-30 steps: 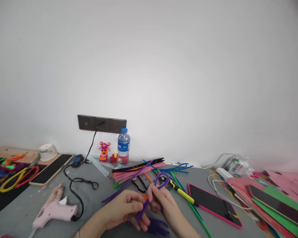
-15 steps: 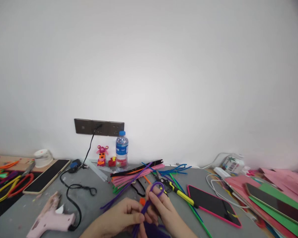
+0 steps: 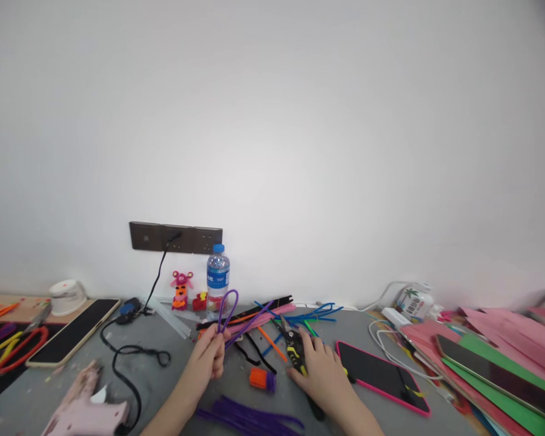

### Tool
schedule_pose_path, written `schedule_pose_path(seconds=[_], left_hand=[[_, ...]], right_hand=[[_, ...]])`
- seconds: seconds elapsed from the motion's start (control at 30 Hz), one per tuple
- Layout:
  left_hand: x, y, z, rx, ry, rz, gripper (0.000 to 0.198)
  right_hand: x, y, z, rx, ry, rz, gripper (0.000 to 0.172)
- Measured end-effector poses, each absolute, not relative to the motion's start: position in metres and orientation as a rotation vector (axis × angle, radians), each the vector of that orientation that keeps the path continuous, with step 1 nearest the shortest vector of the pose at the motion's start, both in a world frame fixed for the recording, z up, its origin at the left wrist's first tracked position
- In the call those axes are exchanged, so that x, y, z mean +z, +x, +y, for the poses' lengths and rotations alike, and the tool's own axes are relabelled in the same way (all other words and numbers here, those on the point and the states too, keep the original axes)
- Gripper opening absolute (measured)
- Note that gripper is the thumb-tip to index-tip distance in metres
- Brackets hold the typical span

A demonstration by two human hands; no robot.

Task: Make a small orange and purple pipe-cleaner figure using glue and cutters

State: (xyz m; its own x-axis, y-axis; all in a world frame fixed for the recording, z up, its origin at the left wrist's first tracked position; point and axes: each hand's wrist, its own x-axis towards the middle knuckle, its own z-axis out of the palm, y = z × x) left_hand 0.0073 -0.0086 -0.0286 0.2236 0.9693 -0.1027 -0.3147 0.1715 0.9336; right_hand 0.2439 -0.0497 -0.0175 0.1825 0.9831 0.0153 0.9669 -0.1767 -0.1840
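Pinched in my left hand (image 3: 209,354) is a purple pipe cleaner (image 3: 231,293), bent into an upright loop above the fingers. My right hand (image 3: 320,366) rests over the handles of black-and-yellow pliers (image 3: 296,354), fingers spread and thumb to the left; the palm hides part of the handles. The pliers' jaws point away from me. Between my hands lies a small orange-and-purple wrapped piece (image 3: 262,379). Closer to me is a bundle of purple pipe cleaners (image 3: 249,418). Pink pipe cleaners (image 3: 266,316) and blue pipe cleaners (image 3: 320,312) are piled behind.
A pink glue gun (image 3: 88,415) and its black cord lie left, near a phone (image 3: 75,333). A water bottle (image 3: 218,281) and a pink-and-orange figure (image 3: 180,290) stand by the wall. To the right are a pink-edged tablet (image 3: 381,376) and coloured sheets (image 3: 504,369).
My hands have parted. The left moved left and up with the looped purple pipe cleaner; the right let go and moved onto the pliers. The orange-and-purple piece and purple bundle are now uncovered.
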Motion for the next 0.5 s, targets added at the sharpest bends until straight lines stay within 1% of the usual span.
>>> schedule_pose_path(seconds=[0.13,0.2,0.27,0.37,0.5], left_hand=[[-0.034,0.008,-0.009,1.089,1.069,0.962,0.052],[-0.035,0.008,-0.010,1.099,1.217,1.015,0.048],[-0.034,0.006,-0.011,1.145,1.411,1.053,0.041],[-0.028,0.003,-0.013,1.180,1.685,1.083,0.033],[-0.019,0.000,-0.016,1.141,1.895,1.161,0.035]], right_hand=[[-0.006,0.245,-0.051,0.219,-2.328,-1.925,0.069],[-0.002,0.248,-0.050,0.222,-2.351,-1.882,0.065],[0.002,0.255,-0.050,0.274,-2.307,-1.807,0.057],[0.009,0.268,-0.052,0.571,-1.993,-1.662,0.046],[0.023,0.280,-0.057,1.098,-1.572,-1.199,0.046]])
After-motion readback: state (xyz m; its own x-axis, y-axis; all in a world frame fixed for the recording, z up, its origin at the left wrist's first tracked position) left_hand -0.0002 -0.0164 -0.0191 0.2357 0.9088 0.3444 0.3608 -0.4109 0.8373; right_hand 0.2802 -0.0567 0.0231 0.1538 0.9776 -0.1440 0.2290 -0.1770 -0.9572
